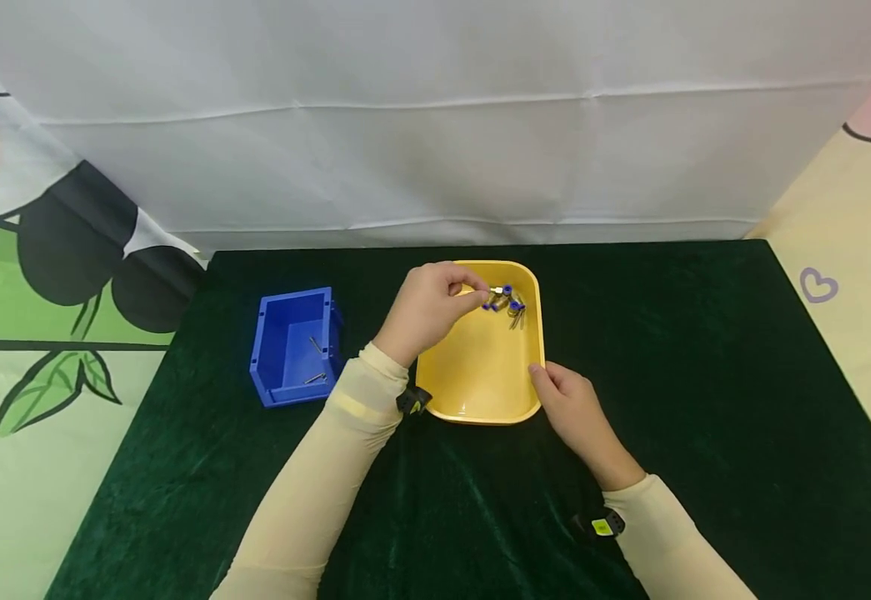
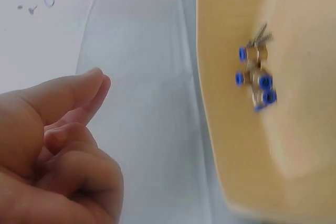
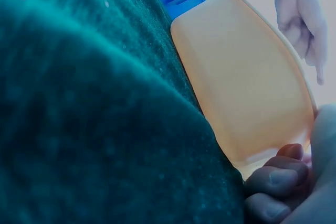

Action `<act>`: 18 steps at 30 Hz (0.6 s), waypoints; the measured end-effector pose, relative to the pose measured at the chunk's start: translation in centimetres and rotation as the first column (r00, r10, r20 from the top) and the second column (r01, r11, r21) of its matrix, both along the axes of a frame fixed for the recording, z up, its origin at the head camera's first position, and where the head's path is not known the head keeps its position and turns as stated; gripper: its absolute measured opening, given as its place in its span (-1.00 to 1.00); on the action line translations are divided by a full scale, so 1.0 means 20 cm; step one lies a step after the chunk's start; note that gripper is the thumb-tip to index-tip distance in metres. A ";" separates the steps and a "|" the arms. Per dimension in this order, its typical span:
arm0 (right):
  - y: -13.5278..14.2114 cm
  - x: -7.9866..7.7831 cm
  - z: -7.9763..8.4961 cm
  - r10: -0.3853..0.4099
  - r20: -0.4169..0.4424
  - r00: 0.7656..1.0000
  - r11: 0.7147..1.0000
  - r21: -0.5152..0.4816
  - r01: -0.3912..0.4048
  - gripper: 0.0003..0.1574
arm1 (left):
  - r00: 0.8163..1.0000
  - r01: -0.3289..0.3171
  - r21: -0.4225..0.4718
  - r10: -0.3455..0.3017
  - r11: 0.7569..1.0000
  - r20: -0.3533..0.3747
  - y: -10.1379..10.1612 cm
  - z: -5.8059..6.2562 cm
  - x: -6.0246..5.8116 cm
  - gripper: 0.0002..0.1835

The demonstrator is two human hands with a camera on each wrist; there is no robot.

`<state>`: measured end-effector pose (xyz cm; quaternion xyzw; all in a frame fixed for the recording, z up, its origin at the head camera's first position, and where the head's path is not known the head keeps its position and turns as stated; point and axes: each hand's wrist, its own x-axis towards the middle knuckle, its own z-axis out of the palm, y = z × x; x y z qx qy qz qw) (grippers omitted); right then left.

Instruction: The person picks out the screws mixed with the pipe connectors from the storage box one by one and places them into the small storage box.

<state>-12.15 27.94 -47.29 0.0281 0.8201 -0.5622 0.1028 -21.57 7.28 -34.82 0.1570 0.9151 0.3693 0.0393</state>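
Observation:
My left hand (image 1: 431, 308) is over the yellow tray (image 1: 473, 375), thumb and forefinger pinched together. A thin, dark screw (image 3: 320, 74) juts from these fingertips in the right wrist view; in the left wrist view the fingers hide it. Below and beside them, several brass pneumatic fittings (image 2: 257, 80) with blue collars lie in the tray's far right part, with a few screws (image 1: 519, 318) next to them. My right hand (image 1: 573, 408) grips the tray's right wall near the front corner, thumb on the rim and fingers curled against the outside.
To the left of the tray stands a blue bin (image 1: 273, 350) with two screws (image 1: 315, 377) on its floor. A dark green velvet cloth (image 1: 690, 375) covers the table. White fabric (image 1: 435, 167) hangs behind the far edge.

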 end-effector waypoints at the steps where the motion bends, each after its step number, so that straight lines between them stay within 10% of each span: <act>1: 0.00 0.00 0.00 -0.001 0.001 1.000 1.000 -0.001 0.001 -0.42 | 1.000 0.014 0.005 -0.014 1.000 0.021 0.02 0.00 -0.01 -0.84; 11: -0.01 -0.01 -0.01 0.006 -0.004 1.000 1.000 -0.006 -0.006 -0.43 | 0.986 0.035 0.000 -0.034 0.999 0.164 0.13 -0.11 -0.08 -0.83; 18: -0.02 -0.01 -0.01 0.015 -0.017 1.000 1.000 -0.006 -0.015 -0.46 | 0.973 -0.119 0.105 0.095 0.987 0.209 0.17 -0.21 -0.12 -0.86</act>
